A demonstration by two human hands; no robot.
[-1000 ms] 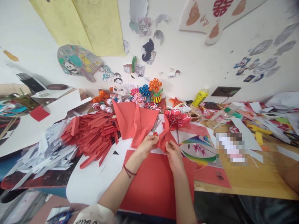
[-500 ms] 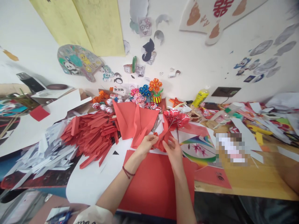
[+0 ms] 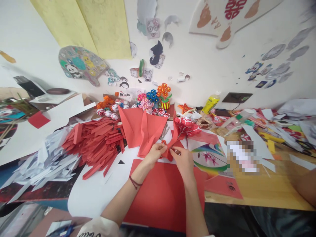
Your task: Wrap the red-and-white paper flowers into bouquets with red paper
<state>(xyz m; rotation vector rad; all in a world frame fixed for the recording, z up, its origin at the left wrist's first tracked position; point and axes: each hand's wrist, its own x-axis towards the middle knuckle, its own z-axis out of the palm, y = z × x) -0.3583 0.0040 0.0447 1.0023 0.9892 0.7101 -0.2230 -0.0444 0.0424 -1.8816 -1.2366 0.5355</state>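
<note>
Between my two hands is a piece of folded red paper (image 3: 174, 134), creased and gathered at its lower end. My left hand (image 3: 157, 153) pinches its left side, fingertips pressed together. My right hand (image 3: 181, 159) has thumb and forefinger closed on its right side. Two creased red sheets (image 3: 133, 126) lie left of the hands. A flat red sheet (image 3: 163, 194) lies under my forearms. Behind the right hand rests a bunch of red and white paper flowers (image 3: 189, 126). Metal scissors (image 3: 164, 131) show partly behind the folded paper.
Red paper strips (image 3: 95, 141) and white strips (image 3: 46, 164) are heaped at the left. Paper flowers in a striped pot (image 3: 165, 104) and a yellow bottle (image 3: 211, 103) stand by the wall. Paper scraps cover the right side. Another person's arm (image 3: 304, 184) shows at the right edge.
My right hand has turned, and its spread fingers have closed to a pinch on the folded red paper. My left hand keeps its pinch in nearly the same place.
</note>
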